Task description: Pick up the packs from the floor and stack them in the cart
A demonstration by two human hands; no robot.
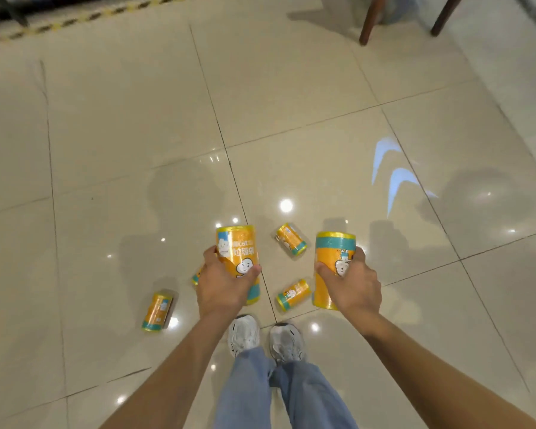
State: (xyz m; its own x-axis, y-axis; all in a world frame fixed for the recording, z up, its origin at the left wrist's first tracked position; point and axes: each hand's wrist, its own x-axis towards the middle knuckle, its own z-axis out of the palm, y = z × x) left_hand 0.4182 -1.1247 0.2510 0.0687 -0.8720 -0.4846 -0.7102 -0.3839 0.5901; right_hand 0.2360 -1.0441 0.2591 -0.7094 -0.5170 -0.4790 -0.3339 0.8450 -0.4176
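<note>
I am grasping the left pack (236,247) with left hand (225,289) fingers (253,270), the right pack (331,253) with right hand (355,286) fingers (360,254), both long axes pointing away from me.

Tiled floor (130,125) being left open ahead, strip before the shoes (244,334) being cluttered by four lying packs (294,295), gaps being left between, chair legs (372,23) being confined to the far right corner.

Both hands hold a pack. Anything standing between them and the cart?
The cart is out of view, so that path cannot be judged. Nearby, three loose packs lie on the floor near the shoes, a fourth pack half hidden behind the left hand.
</note>
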